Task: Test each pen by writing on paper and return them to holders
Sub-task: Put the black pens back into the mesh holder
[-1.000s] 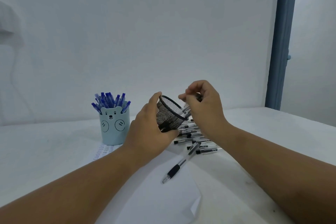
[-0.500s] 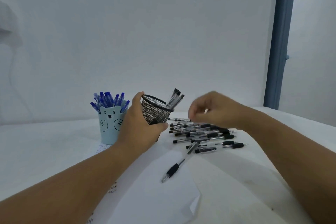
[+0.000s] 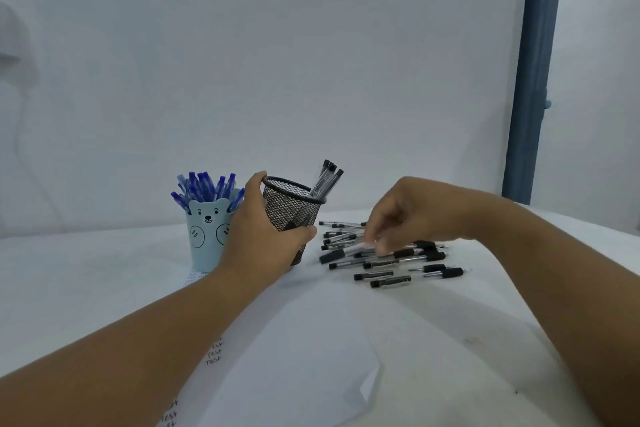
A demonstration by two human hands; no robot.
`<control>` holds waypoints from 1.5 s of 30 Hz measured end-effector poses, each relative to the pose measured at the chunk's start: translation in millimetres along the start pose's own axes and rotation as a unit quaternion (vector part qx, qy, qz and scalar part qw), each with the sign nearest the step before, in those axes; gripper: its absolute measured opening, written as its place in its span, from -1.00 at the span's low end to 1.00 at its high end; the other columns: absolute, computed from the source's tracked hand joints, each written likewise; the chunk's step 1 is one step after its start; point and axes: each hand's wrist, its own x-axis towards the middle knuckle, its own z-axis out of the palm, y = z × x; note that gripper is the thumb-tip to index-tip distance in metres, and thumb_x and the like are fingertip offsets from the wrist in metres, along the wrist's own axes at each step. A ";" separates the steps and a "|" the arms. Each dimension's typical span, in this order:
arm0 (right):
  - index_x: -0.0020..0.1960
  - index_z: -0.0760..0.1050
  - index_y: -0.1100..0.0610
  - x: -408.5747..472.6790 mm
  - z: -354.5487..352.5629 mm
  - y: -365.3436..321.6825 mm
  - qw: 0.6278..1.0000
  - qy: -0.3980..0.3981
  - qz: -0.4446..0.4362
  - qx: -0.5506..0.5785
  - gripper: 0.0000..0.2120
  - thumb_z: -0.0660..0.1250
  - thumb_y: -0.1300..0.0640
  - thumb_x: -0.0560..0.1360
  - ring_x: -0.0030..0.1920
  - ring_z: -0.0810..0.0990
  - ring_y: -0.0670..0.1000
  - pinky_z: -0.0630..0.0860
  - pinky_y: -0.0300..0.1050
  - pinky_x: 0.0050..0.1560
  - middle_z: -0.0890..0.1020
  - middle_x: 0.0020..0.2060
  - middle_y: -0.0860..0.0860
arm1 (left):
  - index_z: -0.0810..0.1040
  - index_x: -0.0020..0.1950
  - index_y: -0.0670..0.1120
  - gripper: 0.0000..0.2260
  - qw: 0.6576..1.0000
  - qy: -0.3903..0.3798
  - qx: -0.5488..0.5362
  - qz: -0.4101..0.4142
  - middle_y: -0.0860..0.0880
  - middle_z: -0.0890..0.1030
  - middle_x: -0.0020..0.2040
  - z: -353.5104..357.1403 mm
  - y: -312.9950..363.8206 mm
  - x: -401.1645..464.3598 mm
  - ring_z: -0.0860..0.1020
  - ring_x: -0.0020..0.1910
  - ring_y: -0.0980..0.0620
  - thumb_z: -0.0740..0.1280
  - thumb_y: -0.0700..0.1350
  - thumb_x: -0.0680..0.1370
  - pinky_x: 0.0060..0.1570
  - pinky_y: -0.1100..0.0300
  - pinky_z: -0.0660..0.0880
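My left hand (image 3: 263,239) grips the black mesh holder (image 3: 294,208), which stands upright on the table with three black pens (image 3: 327,180) in it. To its right, several black pens (image 3: 398,263) lie in a loose pile. My right hand (image 3: 412,215) reaches down into that pile, and its thumb and fingertips pinch the end of one blurred black pen (image 3: 339,255). A pale blue bear holder (image 3: 204,236) full of blue pens (image 3: 204,187) stands to the left of the mesh holder. White paper (image 3: 294,357) with the handwritten word "Test" lies in front.
The white table (image 3: 467,340) runs out to the right and toward me. A plain white wall stands behind it. A blue vertical post (image 3: 533,80) rises at the far right.
My left hand has set the tilted mesh holder upright. My right hand left the holder and dropped to the pile. The pen that lay on the paper is now at my right fingertips.
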 end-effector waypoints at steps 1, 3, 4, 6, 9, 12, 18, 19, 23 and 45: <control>-0.09 0.73 0.01 -1.1 -2.5 2.0 0.999 0.025 -0.004 0.038 -0.84 0.63 0.10 0.36 -0.23 0.58 -0.07 0.45 -0.13 -0.11 0.69 -0.25 0.10 | 0.17 0.56 0.13 -0.09 1.000 0.001 0.000 -0.001 0.22 0.52 0.04 -0.4 0.1 -0.1 0.56 0.07 0.10 0.62 -0.11 0.36 0.05 0.23 0.41; -0.07 0.70 0.11 -0.2 -5.0 6.9 0.987 0.097 -0.020 0.123 -0.71 0.68 0.14 0.25 -0.21 0.60 0.08 0.51 -0.03 -0.12 0.68 -0.23 0.20 | 0.17 0.56 0.14 -0.09 1.000 0.001 0.002 -0.002 0.20 0.52 0.05 -0.4 0.7 -0.2 0.55 0.10 0.06 0.62 -0.10 0.35 0.08 0.19 0.40; -0.08 0.67 0.15 0.8 -6.0 8.6 0.975 0.139 -0.031 0.172 -0.67 0.67 0.17 0.21 -0.23 0.58 0.09 0.52 -0.07 -0.17 0.67 -0.26 0.17 | 0.17 0.56 0.14 -0.09 1.000 0.000 0.003 -0.003 0.17 0.52 0.07 0.1 0.8 -0.2 0.55 0.10 0.05 0.62 -0.10 0.35 0.08 0.18 0.39; -0.08 0.60 0.16 3.2 -8.8 9.4 0.932 0.213 -0.057 0.287 -0.65 0.61 0.25 0.19 -0.23 0.55 0.08 0.49 -0.14 -0.20 0.64 -0.28 0.10 | 0.17 0.56 0.14 -0.08 1.000 0.000 0.000 -0.002 0.13 0.54 0.10 0.7 0.7 0.2 0.55 0.10 0.05 0.62 -0.09 0.35 0.08 0.18 0.40; -0.04 0.55 0.15 5.9 -12.3 9.5 0.851 0.271 -0.075 0.443 -0.67 0.55 0.27 0.24 -0.15 0.67 0.08 0.59 -0.07 -0.04 0.65 -0.26 0.05 | 0.17 0.56 0.14 -0.08 1.000 -0.002 -0.002 -0.001 0.10 0.55 0.13 1.0 -0.4 0.8 0.56 0.11 0.05 0.63 -0.08 0.34 0.09 0.17 0.44; 0.11 0.50 0.24 7.9 -10.1 3.4 0.780 0.275 -0.091 0.554 -0.76 0.41 0.37 0.47 -0.07 0.72 0.19 0.65 0.10 0.07 0.62 -0.25 0.07 | 0.18 0.56 0.14 -0.08 1.000 -0.001 0.005 0.003 0.07 0.54 0.16 1.2 -1.0 1.3 0.55 0.13 0.03 0.64 -0.07 0.34 0.12 0.15 0.45; 0.25 0.34 0.19 12.7 1.1 -7.3 0.790 0.246 -0.039 0.561 -0.73 0.19 0.42 0.61 -0.25 0.59 0.14 0.66 0.25 -0.04 0.46 -0.24 0.11 | 0.17 0.55 0.16 -0.07 1.000 -0.003 0.010 0.001 0.07 0.54 0.17 1.6 -2.0 1.6 0.55 0.14 0.02 0.64 -0.06 0.33 0.18 0.09 0.49; 0.18 0.35 0.18 11.9 0.7 -8.6 0.793 0.238 -0.030 0.560 -0.77 0.15 0.42 0.60 -0.30 0.52 0.11 0.66 0.20 -0.10 0.41 -0.27 0.10 | 0.17 0.55 0.16 -0.07 1.000 -0.003 0.012 0.001 0.07 0.54 0.17 1.5 -2.1 1.6 0.55 0.14 0.02 0.64 -0.06 0.33 0.19 0.08 0.49; -0.05 0.43 0.10 5.2 -3.5 -8.0 0.914 0.173 -0.027 0.367 -0.83 0.16 0.33 0.59 -0.42 0.26 -0.02 0.24 -0.21 -0.49 0.32 -0.32 0.04 | 0.18 0.54 0.17 -0.07 1.000 -0.003 0.016 -0.001 0.07 0.56 0.16 1.9 -2.4 1.6 0.56 0.14 0.02 0.64 -0.05 0.31 0.23 -0.03 0.52; -0.17 0.51 0.03 8.1 14.8 6.9 0.966 -0.044 0.100 -0.232 -0.89 0.37 0.04 0.51 -0.25 0.52 -0.02 0.44 -0.06 -0.14 0.61 -0.26 -0.05 | 0.19 0.53 0.16 -0.08 1.000 -0.018 0.010 0.012 0.15 0.56 0.09 1.6 -1.9 -1.0 0.59 0.08 0.08 0.64 -0.10 0.32 0.13 0.12 0.51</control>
